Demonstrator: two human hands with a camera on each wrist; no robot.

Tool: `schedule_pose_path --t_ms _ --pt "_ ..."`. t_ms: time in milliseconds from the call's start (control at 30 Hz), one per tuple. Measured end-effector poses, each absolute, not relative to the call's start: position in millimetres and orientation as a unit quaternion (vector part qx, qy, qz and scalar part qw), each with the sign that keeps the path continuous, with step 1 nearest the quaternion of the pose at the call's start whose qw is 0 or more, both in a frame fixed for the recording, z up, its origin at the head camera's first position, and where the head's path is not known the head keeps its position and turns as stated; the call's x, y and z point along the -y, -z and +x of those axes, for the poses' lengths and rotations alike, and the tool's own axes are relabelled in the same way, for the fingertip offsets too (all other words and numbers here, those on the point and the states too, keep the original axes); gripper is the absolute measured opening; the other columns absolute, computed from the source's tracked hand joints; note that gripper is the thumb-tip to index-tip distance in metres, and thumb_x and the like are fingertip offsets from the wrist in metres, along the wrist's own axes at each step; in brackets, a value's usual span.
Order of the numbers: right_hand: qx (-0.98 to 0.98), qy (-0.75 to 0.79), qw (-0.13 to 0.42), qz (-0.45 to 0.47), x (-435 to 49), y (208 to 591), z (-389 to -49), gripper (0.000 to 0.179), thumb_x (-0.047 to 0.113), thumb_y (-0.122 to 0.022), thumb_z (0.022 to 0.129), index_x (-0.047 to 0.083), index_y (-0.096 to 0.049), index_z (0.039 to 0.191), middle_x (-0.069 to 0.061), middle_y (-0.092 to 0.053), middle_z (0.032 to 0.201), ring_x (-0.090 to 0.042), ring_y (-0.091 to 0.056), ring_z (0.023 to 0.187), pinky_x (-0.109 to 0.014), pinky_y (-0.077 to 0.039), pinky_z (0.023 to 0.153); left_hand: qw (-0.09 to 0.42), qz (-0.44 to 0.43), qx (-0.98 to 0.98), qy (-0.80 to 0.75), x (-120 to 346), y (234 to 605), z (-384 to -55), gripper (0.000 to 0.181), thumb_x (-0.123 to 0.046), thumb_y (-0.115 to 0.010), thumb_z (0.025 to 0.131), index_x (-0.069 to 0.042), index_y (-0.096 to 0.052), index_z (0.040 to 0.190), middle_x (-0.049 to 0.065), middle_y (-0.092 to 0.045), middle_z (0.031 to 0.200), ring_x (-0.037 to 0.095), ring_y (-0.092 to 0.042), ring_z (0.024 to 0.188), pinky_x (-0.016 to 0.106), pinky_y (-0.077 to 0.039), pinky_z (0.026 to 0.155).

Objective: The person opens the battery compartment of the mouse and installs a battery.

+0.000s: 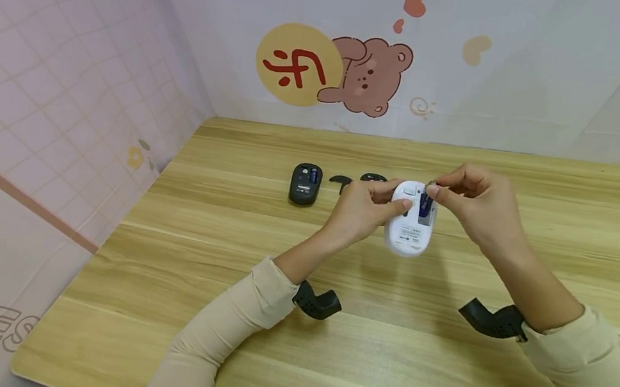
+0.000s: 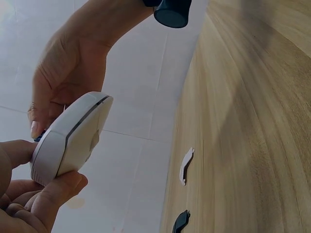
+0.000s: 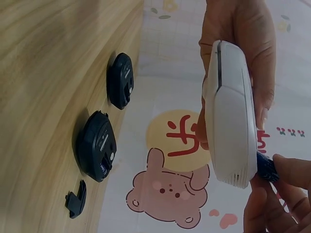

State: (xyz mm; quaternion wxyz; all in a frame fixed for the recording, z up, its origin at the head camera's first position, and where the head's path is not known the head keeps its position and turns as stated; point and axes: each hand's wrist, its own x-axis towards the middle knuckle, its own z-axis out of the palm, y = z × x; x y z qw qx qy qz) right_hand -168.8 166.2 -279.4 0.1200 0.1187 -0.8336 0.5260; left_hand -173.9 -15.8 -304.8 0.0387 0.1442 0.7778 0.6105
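My left hand [image 1: 357,209] holds a white computer mouse [image 1: 407,241] above the table, its underside facing me and its battery compartment uncovered. The thumb lies on the underside. With thumb and fingertips my right hand [image 1: 483,205] pinches the upper end of a dark blue battery [image 1: 426,206], tilted partly in the compartment. In the right wrist view the battery [image 3: 267,167] sticks out from the mouse's far side. The left wrist view shows the white mouse [image 2: 77,136] from its side, with the battery mostly hidden.
Behind the left hand, a black mouse [image 1: 303,191] lies underside up with a blue battery in it. A black cover piece [image 1: 339,180] and a second black mouse [image 1: 373,177] lie nearby. A white cover [image 2: 186,166] and another black cover [image 2: 181,221] rest on the table.
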Motion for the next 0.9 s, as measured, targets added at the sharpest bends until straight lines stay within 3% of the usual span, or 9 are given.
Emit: schedule_pose_path --t_ms 267,400,567,733,900 --pt "0.848 -0.495 0.140 0.130 -163.0 283.9 -168.9 0.012 0.009 -0.071 0.082 -0.003 -0.068 0.079 0.016 -0.065 0.084 -0.008 -0.056 0.077 -0.019 -0.040 0.053 0.034 0.145 -0.776 -0.613 16.8 303.3 -174.4 0.040 -0.014 -0.068 0.086 -0.007 -0.059 0.124 0.009 -0.065 0.111 0.007 -0.063 0.090 0.021 -0.054 0.067" --pt "0.850 -0.492 0.139 0.127 -162.6 286.1 -169.5 0.014 0.010 -0.071 0.082 -0.003 -0.068 0.078 0.006 -0.066 0.091 -0.006 -0.055 0.085 -0.019 -0.040 0.056 0.031 0.146 -0.776 -0.613 17.1 303.2 -174.4 0.040 -0.014 -0.068 0.086 -0.007 -0.059 0.124 0.009 -0.065 0.110 0.006 -0.063 0.089 0.022 -0.055 0.065" --pt "0.843 -0.510 0.102 0.138 -163.3 287.4 -169.6 0.017 0.012 -0.068 0.086 -0.006 -0.066 0.087 -0.009 -0.062 0.107 -0.007 -0.055 0.092 -0.014 -0.047 0.067 0.027 0.141 -0.775 -0.615 17.1 304.6 -174.1 0.040 -0.014 -0.067 0.086 -0.007 -0.059 0.125 0.009 -0.066 0.109 0.006 -0.063 0.089 0.022 -0.055 0.064" --pt "0.820 -0.547 0.038 0.165 -164.4 289.5 -169.5 0.020 0.013 -0.057 0.093 -0.006 -0.059 0.098 -0.003 -0.059 0.108 -0.007 -0.059 0.090 -0.021 -0.054 0.069 0.027 0.131 -0.774 -0.619 16.4 306.0 -173.4 0.040 -0.015 -0.068 0.086 -0.008 -0.059 0.125 0.009 -0.065 0.110 0.006 -0.063 0.089 0.022 -0.055 0.064" --pt "0.816 -0.555 0.034 0.158 -163.8 289.7 -170.1 0.020 0.014 -0.057 0.093 -0.005 -0.060 0.100 0.005 -0.062 0.098 -0.008 -0.061 0.080 -0.024 -0.055 0.062 0.020 0.129 -0.772 -0.622 16.9 305.6 -173.6 0.040 -0.014 -0.068 0.086 -0.008 -0.060 0.124 0.009 -0.066 0.109 0.006 -0.063 0.086 0.023 -0.055 0.063"
